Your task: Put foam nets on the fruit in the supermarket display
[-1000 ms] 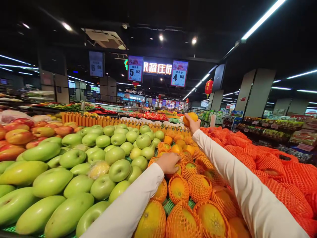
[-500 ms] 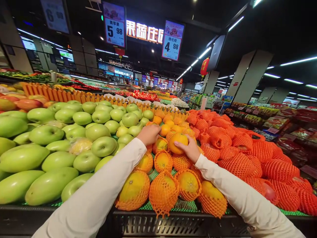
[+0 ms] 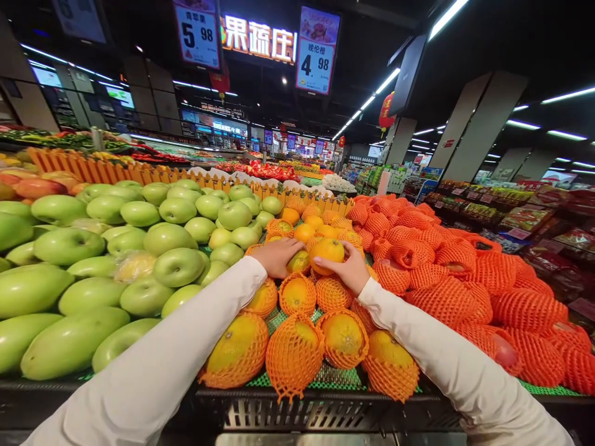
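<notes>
The right hand point(image 3: 354, 271) has its fingers clamped on a bare orange point(image 3: 327, 251), at the left hand's point(image 3: 277, 257) three o'clock; the left's grip is unclear. A slack pinch could send it rolling toward six o'clock.

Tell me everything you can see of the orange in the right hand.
The orange is round and bright orange-yellow, with smooth-looking, slightly shiny skin and no foam net visible on it. It is in the grip of the right hand, the thumb across its lower front and the fingers at its right side. It sits above the netted oranges; whether it rests on any is hidden. The left hand is just to its left; contact there is unclear.
</notes>
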`<state>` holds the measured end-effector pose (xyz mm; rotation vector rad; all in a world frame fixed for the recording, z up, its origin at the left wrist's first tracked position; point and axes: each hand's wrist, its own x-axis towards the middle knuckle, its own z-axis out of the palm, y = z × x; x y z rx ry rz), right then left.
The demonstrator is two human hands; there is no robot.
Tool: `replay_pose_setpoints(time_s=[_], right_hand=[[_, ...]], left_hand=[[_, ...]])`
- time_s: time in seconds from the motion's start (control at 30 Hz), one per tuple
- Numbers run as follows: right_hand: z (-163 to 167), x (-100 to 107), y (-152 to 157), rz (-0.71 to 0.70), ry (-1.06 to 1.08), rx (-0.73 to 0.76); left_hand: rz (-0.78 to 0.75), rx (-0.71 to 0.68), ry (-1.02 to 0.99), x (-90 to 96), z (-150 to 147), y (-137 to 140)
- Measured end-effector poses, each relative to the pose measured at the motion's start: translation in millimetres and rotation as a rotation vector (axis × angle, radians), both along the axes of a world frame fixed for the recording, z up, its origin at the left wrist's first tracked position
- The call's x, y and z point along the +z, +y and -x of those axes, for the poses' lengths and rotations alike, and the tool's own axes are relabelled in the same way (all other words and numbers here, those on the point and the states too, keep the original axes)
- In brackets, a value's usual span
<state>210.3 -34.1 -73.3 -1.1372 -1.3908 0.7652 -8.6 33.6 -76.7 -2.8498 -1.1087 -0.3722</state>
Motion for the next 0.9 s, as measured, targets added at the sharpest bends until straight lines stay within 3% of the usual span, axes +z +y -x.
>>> replay_pose_setpoints(time_s=[0.13, 0.33, 0.47, 0.57, 0.67, 0.8, 0.9], right_hand=[[-2.9, 0.4, 6.7, -0.044, 0.165, -0.055], [-11.8, 2.6, 17.1, -0.193, 0.320, -0.194], [-13.3, 2.5, 17.2, -0.231, 0.306, -0.215], [-12.3, 0.8, 14.3, -0.236, 0.163, -0.197], [-10.7, 0.8, 9.7, -0.247, 0.025, -0.194], [-8.1, 3.2, 2.2, -0.228, -0.050, -0.121], [-6.3, 1.1, -0.6, -0.215, -0.084, -0.070]], left_hand=[[-0.051, 0.065, 0.121, -1.2, -7.4, -1.2], [-0.038, 0.137, 0.083, 7.9, -4.2, -4.5], [0.107, 0.200, 0.043, 12.4, -1.3, -5.4], [0.154, 0.227, 0.098, 12.9, -1.5, -5.1], [0.133, 0.163, 0.052, 15.5, 1.0, -5.1], [0.009, 0.004, -0.277, 26.4, 1.4, -14.4], [0.026, -0.156, -0.433, 32.8, -9.3, -29.3]])
